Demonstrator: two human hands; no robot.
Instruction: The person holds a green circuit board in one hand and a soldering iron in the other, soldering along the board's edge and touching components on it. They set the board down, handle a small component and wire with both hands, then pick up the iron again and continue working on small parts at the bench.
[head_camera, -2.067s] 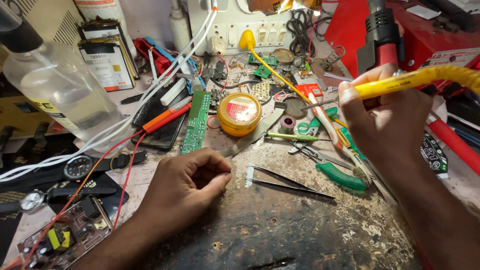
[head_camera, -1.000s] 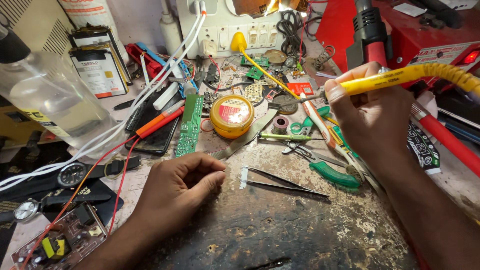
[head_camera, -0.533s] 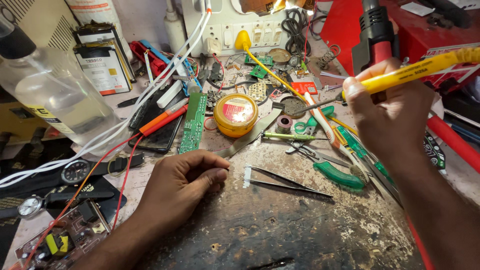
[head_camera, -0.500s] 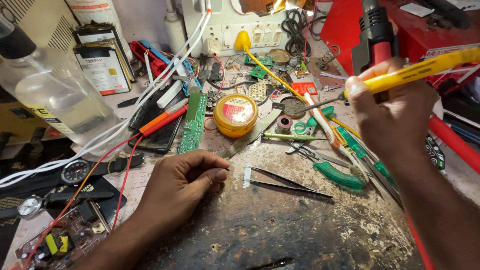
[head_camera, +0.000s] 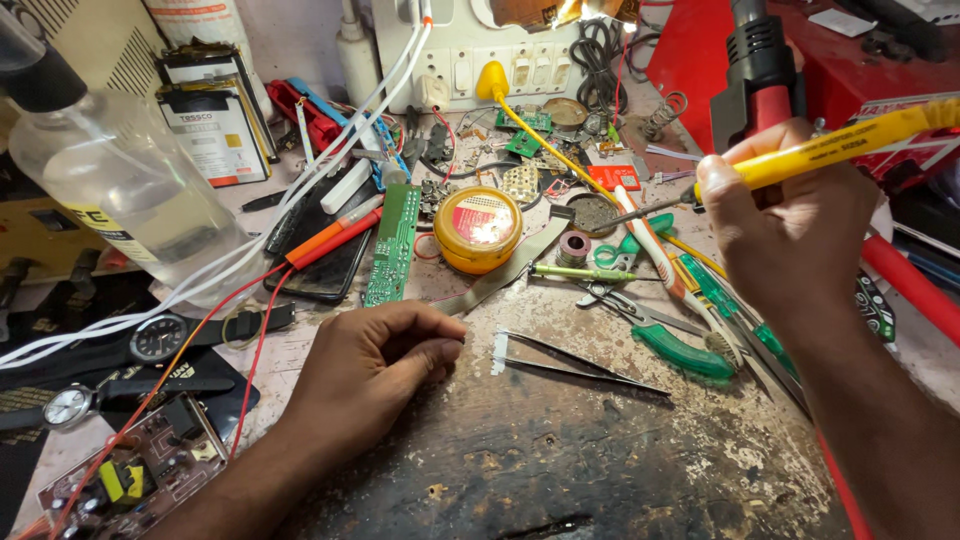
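My right hand (head_camera: 790, 225) is raised at the right and grips a yellow soldering iron (head_camera: 830, 150); its metal tip (head_camera: 640, 208) points left over a dark round pad. My left hand (head_camera: 375, 365) rests on the worn bench top with its fingers curled in; whether it pinches something small I cannot tell. Metal tweezers (head_camera: 570, 360) lie just right of the left hand. A round yellow tin (head_camera: 478, 228) sits beyond it, next to a narrow green circuit board (head_camera: 392, 245).
A clear plastic bottle (head_camera: 120, 190) stands at the left. Wristwatches (head_camera: 160, 338) and a circuit board (head_camera: 140, 470) lie at the lower left. Green-handled pliers and screwdrivers (head_camera: 690, 300) crowd the right. A white switch panel (head_camera: 480, 50) and a red tool (head_camera: 760, 70) stand behind.
My right hand has lifted the soldering iron up and slightly right, away from the bench. My left hand has stayed curled in the same spot.
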